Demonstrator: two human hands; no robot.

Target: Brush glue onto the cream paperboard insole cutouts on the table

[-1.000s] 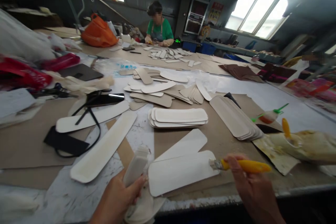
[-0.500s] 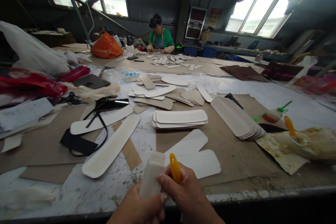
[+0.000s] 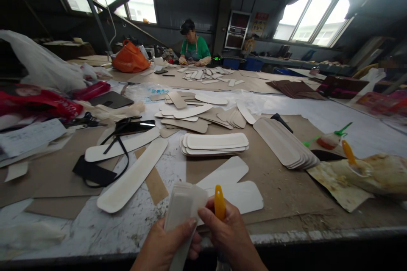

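Observation:
My left hand (image 3: 173,239) is closed around a stack of pale, rounded strips (image 3: 182,207) above the table's front edge. My right hand (image 3: 227,228) grips a yellow-handled brush (image 3: 219,203), its handle pointing up and its lower end mostly hidden under the hand. The right thumb and fingers also touch the right edge of the top strip, which is fanned out from the stack. Just beyond my hands, two white strips (image 3: 244,197) lie overlapping on brown board. Behind these sits a neat pile of white strips (image 3: 216,142).
At right are a stack of strips (image 3: 284,144), a glue-stained container (image 3: 378,173) with another yellow handle, and a green-tipped bottle (image 3: 330,139). Black straps (image 3: 95,171) and a long white strip (image 3: 133,178) lie left. A co-worker (image 3: 193,46) sits across the table.
The top strip has swung out to the right from the stack, and the stack stands slightly higher. My right hand and the brush have shifted a little right.

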